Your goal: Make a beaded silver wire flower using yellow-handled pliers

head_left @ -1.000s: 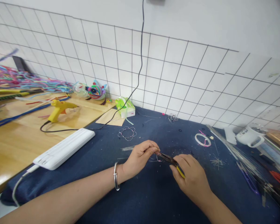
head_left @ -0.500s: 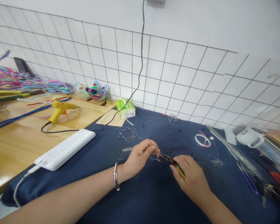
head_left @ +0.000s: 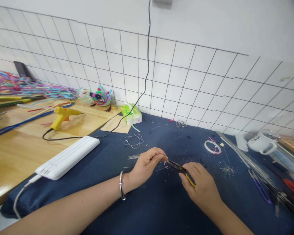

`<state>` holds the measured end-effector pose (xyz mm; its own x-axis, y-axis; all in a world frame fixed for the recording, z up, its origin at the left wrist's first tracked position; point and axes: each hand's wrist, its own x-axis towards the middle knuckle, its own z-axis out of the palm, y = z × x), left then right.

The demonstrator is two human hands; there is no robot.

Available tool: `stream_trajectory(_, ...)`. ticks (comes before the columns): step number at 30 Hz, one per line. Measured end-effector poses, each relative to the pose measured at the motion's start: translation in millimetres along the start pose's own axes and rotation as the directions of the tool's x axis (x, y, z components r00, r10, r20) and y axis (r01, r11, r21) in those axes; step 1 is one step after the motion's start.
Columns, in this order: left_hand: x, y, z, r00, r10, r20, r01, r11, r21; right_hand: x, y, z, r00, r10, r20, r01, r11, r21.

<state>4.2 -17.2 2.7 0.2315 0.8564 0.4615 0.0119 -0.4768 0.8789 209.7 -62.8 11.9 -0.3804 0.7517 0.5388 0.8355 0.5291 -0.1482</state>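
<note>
My left hand (head_left: 148,164) pinches a thin wire (head_left: 166,165), part of which curls below the fingertips with a bit of pink on it. Wrapped in my right hand (head_left: 201,182) are pliers (head_left: 177,166) with dark jaws and yellow grips. The jaw tips meet the wire right beside my left fingertips; whether they bite on it is too small to tell. A flower-shaped wire ring (head_left: 133,141) lies on the dark blue cloth (head_left: 152,209) beyond my left hand. Short straight wires (head_left: 133,157) rest just behind that hand.
At left stand a white power strip (head_left: 68,158) and a yellow glue gun (head_left: 63,117) with a trailing cord. A tissue pack (head_left: 132,113) sits by the wall. On the right are a clear ring (head_left: 212,147), long wires (head_left: 245,156), purple-handled scissors (head_left: 262,189) and a white mug (head_left: 262,143).
Both hands stay almost in place with the pliers at the wire. The curl of wire under my left fingertips has shifted slightly. The view has moved a little.
</note>
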Motion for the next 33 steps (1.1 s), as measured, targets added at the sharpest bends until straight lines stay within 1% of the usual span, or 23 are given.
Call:
stream_trajectory(3,0,0,-0.7,0.999,0.031,0.024,-0.032,0.999,0.039,-1,0,0,1.000,0.007,0.014,-0.007,1.000,-0.002)
stream_trajectory(6,0,0,-1.7,0.998,0.047,0.037,-0.049,0.997,0.064,-1,0,0,1.000,0.017,0.025,-0.018,0.999,0.048)
stream_trajectory(12,1,0,-3.8,0.997,0.068,0.031,-0.069,0.996,0.060,2,0,-4,0.987,0.118,0.105,-0.137,0.972,0.192)
stream_trajectory(15,1,0,-4.8,0.995,0.096,0.040,-0.100,0.990,0.096,2,-1,-5,0.981,0.145,0.132,-0.172,0.959,0.224)
stream_trajectory(19,0,-2,-6.4,0.988,0.128,0.083,-0.138,0.981,0.135,2,-2,-6,0.972,0.168,0.164,-0.205,0.948,0.243)
stream_trajectory(21,-1,-3,-7.2,0.984,0.152,0.087,-0.165,0.974,0.155,2,-3,-6,0.971,0.167,0.171,-0.206,0.948,0.242)
stream_trajectory(24,-1,-5,-8.3,0.973,0.213,0.093,-0.228,0.955,0.189,1,-3,-5,0.977,0.149,0.151,-0.181,0.957,0.228)
stream_trajectory(29,-1,-6,-10.0,0.933,0.340,0.120,-0.358,0.909,0.212,0,-4,-4,0.985,0.123,0.120,-0.146,0.968,0.203)
stream_trajectory(33,-1,-5,-11.2,0.919,0.372,0.132,-0.393,0.890,0.231,1,-4,-5,0.982,0.132,0.138,-0.160,0.963,0.218)
